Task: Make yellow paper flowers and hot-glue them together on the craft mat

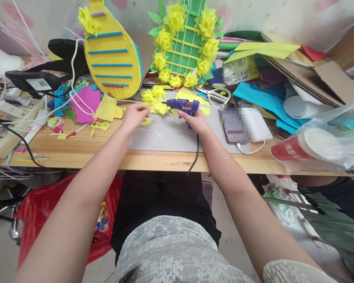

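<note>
My right hand is closed around the handle of a purple glue gun, whose nozzle points left toward a yellow paper flower. My left hand pinches that flower from the left, fingers closed on it. Both hands rest over a grey cutting mat on the wooden table. The gun's black cord drops over the table's front edge. More yellow flowers lie just behind the hands.
A green guitar shape ringed with yellow flowers and a yellow one lean at the back. Scissors, a phone, a white power bank, paper scraps, a bagged red cup and a power strip crowd the table.
</note>
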Available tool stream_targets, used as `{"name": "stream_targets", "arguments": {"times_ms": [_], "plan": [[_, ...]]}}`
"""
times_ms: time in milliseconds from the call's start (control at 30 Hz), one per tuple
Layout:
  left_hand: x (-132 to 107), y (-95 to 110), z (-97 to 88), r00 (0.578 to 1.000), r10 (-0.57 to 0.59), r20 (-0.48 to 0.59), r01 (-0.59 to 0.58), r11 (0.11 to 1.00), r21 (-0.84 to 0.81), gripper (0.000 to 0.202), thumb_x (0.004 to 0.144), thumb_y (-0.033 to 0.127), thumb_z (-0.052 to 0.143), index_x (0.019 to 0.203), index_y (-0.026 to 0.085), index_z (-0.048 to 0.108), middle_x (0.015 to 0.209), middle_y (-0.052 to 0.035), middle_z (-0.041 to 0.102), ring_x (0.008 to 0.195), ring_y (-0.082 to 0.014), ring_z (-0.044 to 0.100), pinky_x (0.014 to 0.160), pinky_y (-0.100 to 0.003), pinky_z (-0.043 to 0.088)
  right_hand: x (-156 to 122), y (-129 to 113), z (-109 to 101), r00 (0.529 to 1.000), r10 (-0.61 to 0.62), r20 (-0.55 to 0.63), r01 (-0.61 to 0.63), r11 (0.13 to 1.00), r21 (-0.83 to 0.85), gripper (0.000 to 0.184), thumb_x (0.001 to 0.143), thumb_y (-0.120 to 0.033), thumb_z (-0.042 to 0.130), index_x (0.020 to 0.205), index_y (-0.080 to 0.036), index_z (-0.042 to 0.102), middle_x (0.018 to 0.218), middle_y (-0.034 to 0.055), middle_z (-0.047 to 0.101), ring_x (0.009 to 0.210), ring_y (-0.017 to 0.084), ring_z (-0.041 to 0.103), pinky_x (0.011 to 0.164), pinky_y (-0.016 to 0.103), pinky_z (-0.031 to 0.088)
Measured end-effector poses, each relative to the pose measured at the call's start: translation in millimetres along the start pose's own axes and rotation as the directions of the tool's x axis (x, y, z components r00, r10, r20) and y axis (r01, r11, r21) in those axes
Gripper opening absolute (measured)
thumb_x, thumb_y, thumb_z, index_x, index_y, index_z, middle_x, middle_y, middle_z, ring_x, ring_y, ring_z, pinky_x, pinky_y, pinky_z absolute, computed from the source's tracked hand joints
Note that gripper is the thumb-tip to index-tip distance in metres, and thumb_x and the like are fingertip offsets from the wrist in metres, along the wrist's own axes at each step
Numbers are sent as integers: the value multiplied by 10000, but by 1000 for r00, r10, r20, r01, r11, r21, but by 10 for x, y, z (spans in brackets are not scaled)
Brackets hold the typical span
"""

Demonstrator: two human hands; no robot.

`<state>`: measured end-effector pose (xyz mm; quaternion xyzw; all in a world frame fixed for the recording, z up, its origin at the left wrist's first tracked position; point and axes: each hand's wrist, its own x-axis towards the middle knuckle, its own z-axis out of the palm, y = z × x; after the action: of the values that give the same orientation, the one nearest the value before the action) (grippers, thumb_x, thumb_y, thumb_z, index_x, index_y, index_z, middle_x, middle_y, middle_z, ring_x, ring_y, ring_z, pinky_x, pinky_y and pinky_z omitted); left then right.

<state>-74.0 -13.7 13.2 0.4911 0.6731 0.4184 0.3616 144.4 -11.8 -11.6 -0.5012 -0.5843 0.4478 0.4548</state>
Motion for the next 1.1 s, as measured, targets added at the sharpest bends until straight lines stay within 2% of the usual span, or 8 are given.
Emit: {"name": "stream_targets", "arguments": {"times_ms": [133, 333, 533, 900, 1100], "plan": [[10, 24, 104, 999, 42, -10, -43, 998, -49, 189, 678, 161, 620, 866, 151, 619, 699, -14, 628, 636, -125, 623, 566, -237, 508, -26, -38, 5, 998, -22, 51, 23, 999, -24, 374, 649, -544, 704, 716, -181, 647, 601, -22, 595, 547, 74, 503, 572, 223, 446], [27, 23, 167, 996, 80, -49, -82, 996, -44, 202, 703, 141, 609, 898, 169, 566, 705, -4, 620, 658, -135, 635, 580, -253, 527, -37, -73, -4, 999, -4, 41, 6, 999, -39, 382, 617, -548, 723, 683, -181, 638, 560, -20, 575, 579, 102, 533, 590, 236, 454], [11, 46, 171, 994, 95, -57, -96, 995, -19, 235, 722, 149, 601, 952, 184, 565, 731, -10, 615, 728, -158, 645, 648, -293, 545, -25, -23, -2, 998, -39, 55, 41, 998, -46, 403, 624, -565, 708, 750, -184, 665, 681, 11, 646, 752, 157, 612, 706, 275, 497], [-9, 28, 185, 990, 137, -32, -136, 991, 16, 195, 710, 169, 612, 896, 182, 554, 706, -4, 620, 667, -143, 621, 602, -266, 506, -12, -18, -14, 997, -51, 50, 53, 998, -38, 369, 639, -538, 710, 752, -190, 661, 700, 5, 650, 779, 160, 619, 772, 302, 497], [-11, 18, 172, 982, 188, -28, -184, 978, 95, 178, 702, 197, 628, 868, 192, 563, 699, 7, 615, 681, -141, 610, 692, -292, 504, -3, -4, -10, 997, -61, 39, 61, 998, -8, 340, 645, -519, 719, 742, -200, 650, 709, 4, 654, 804, 162, 627, 770, 300, 510]]}}
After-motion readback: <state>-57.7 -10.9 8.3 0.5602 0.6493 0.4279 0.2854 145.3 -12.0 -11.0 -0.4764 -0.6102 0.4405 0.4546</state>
